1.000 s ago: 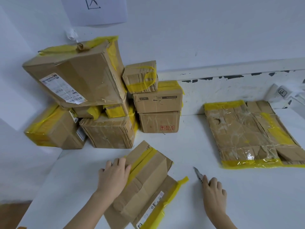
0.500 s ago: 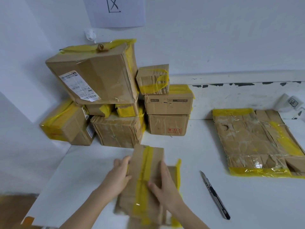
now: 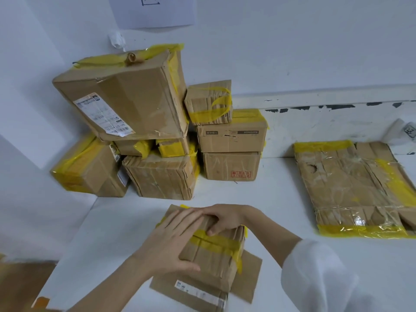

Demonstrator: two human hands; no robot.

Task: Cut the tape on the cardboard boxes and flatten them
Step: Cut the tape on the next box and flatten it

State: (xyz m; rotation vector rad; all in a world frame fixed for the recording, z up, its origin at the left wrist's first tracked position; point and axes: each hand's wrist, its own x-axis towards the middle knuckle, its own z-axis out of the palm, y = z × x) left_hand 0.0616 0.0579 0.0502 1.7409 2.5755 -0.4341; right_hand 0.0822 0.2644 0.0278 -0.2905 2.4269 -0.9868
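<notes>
A small cardboard box (image 3: 213,260) with yellow tape across it lies collapsed on the white table (image 3: 281,199) at the near centre, its loose flaps spread underneath. My left hand (image 3: 171,239) lies flat on its left part with the fingers straight and the thumb along the near side. From the right, my right hand (image 3: 227,216) presses on the far end, its fingertips touching those of my left hand and its thumb on the tape. No knife is visible in this view.
Several taped boxes are stacked in the far left corner, with a large labelled box (image 3: 126,97) on top. Flattened cardboard (image 3: 351,188) lies at the right by the wall. The table's left edge drops to a wooden floor (image 3: 22,284).
My right hand left the knife on the table and joined my left hand on the box. The box has been turned and pressed flatter. The view has shifted left.
</notes>
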